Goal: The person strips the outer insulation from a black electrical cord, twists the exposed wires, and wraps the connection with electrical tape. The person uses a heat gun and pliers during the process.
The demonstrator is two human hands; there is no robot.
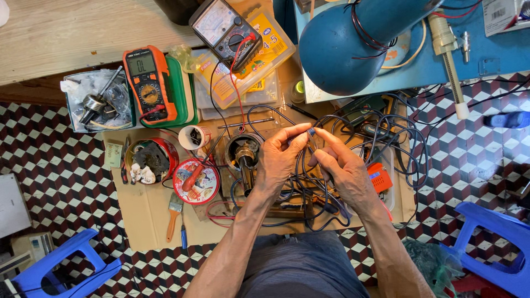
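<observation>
My left hand and my right hand meet above a sheet of cardboard on the floor. Between the fingertips of both hands is the end of a thin dark blue cable. The rest of that cable lies in a loose tangle around and under my hands. Just left of my left hand stands a small electric motor with a brass-coloured top, in a metal cup.
An orange digital multimeter and a black analogue meter lie at the back. A blue desk lamp hangs over the work. Tins, a paintbrush, a screwdriver and blue plastic stools surround the cardboard.
</observation>
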